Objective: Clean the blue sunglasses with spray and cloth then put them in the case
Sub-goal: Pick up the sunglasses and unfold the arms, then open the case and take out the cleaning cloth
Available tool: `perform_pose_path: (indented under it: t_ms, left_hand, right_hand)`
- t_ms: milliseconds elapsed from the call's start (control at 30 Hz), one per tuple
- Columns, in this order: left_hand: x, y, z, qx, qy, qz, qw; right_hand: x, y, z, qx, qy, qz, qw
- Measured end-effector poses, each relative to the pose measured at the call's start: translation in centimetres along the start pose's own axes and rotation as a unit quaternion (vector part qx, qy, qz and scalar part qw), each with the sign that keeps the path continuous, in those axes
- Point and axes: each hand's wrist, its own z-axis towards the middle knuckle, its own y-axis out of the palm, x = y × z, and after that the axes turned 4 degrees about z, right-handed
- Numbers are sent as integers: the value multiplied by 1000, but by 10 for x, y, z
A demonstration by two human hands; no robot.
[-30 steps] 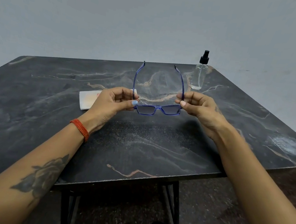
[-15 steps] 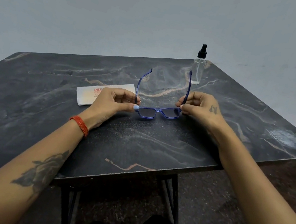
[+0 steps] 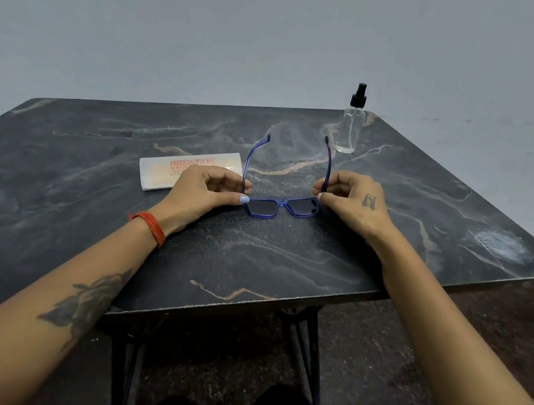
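I am seated at a dark marbled surface (image 3: 50, 204), looking down at my two bare forearms reaching forward.

At about 10 o'clock from centre lies a pale, flat case (image 3: 159, 174), partly hidden behind my left hand. Red print on it reads "AMERICAN OPTICALS"; the smaller lines beneath are too fine to read.

My left hand (image 3: 205, 189), with an orange thread band (image 3: 149, 226) at the wrist, has its fingers curled and pinches the left corner of the glasses (image 3: 280, 206), thumb on the front by the lens.

The glasses sit at the middle of the surface between my hands. They have a blue frame and dark lenses, which face down toward the surface; both temples are unfolded and point up and away from me toward 12 o'clock. I cannot tell whether the front rests on the surface or hovers just above it.

My right hand (image 3: 352, 201) pinches the right corner and temple hinge in the same curled grip.

At 1 o'clock, well apart from my hands, a clear bottle (image 3: 351, 130) with a black spray top stands upright. It shows no label.

I judge the task barely begun: nothing looks sprayed, no cloth is visible, and wiping and casing remain.
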Motion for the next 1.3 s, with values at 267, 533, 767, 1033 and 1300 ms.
perform_pose_path:
  t_ms: [267, 533, 767, 1033, 1300]
  left_hand:
    - [4, -5, -12, 14, 5, -16, 1000]
    - [5, -32, -36, 114, 66, 90, 987]
    - [-5, -64, -34, 216, 126, 197, 948]
    - [-34, -80, -21, 186, 27, 170, 967]
    - [-46, -86, -14, 120, -1, 173, 978]
  right_hand:
    - [-5, -3, -32, 85, -42, -22, 995]
    - [-45, 38, -74, 66, -173, 21, 983]
    - [-95, 107, -64, -17, -275, 35, 961]
    - [-118, 159, -5, -16, -248, -133, 959]
    - [-87, 176, 26, -108, -134, -325, 930]
